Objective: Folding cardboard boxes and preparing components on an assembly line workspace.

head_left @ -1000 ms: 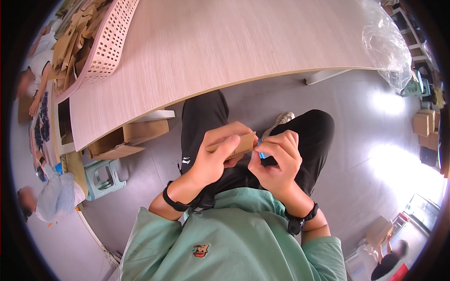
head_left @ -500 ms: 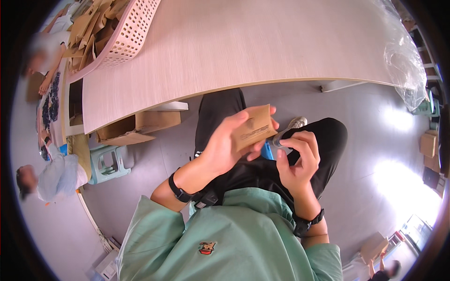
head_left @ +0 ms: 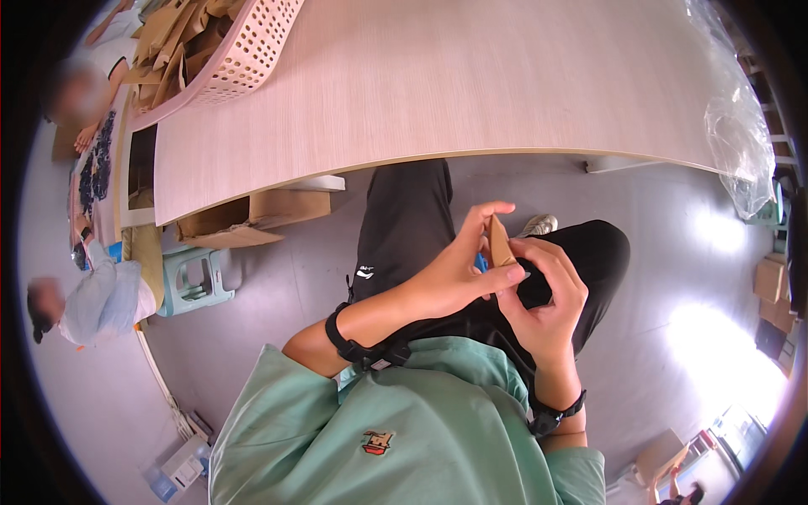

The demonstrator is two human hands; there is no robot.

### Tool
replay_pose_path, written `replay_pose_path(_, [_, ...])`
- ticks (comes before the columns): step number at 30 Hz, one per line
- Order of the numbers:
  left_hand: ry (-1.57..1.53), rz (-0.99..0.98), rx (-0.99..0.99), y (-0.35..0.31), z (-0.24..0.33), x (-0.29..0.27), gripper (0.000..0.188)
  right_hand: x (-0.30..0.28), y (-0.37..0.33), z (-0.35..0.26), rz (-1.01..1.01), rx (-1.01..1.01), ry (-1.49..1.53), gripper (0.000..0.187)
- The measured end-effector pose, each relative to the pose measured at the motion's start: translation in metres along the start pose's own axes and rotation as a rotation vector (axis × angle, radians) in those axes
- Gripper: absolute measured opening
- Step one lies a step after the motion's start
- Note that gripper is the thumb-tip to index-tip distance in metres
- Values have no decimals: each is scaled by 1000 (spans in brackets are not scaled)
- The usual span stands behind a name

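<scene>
A perforated pink plastic basket [head_left: 246, 61] of flat cardboard pieces [head_left: 172, 35] stands at the wood-grained counter's [head_left: 471, 84] left end, left hand [head_left: 465, 273] and right hand [head_left: 551, 290] both grasp a slim brown cardboard packet [head_left: 501, 244] off its near edge, and crinkled clear film [head_left: 741, 126] overhangs its right edge.

Small brown cardboard packet [head_left: 500, 244], slightly tilted (nearly edge-on), between left grip [head_left: 464, 268] and right grip [head_left: 551, 295]

The left hand [head_left: 465, 273] mostly hides a blue item [head_left: 481, 262], while the top edge cuts the pink basket [head_left: 244, 67].
</scene>
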State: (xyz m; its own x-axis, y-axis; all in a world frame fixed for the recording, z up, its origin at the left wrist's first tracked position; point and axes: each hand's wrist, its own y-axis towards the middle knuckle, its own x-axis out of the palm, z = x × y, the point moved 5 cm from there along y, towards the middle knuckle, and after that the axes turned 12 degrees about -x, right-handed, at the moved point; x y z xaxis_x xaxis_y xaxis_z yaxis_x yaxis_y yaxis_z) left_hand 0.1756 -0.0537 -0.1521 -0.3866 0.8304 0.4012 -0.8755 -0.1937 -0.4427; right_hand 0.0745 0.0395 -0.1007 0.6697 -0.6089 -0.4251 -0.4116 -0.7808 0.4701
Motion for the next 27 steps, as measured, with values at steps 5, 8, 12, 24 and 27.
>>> replay_pose_path(5, [168, -9, 53, -4, 3, -8, 68, -2, -7, 7, 54, 78, 203, 35])
replay_pose_path(8, [170, 22, 110, -3, 2, -7, 58, -6, -14, 11, 88, 102, 257, 38])
replay_pose_path(12, [-56, -70, 82, -6, 1, 1, 43, -14, -19, 14, 113, 133, 235, 36])
replay_pose_path(24, [505, 121, -139, -16, 22, 1, 31, -32, -14, 5, 92, 165, 92, 35])
replay_pose_path(27, [542, 87, -151, -15, 20, 5, 32, -28, -15, 2, 69, 156, 99, 39])
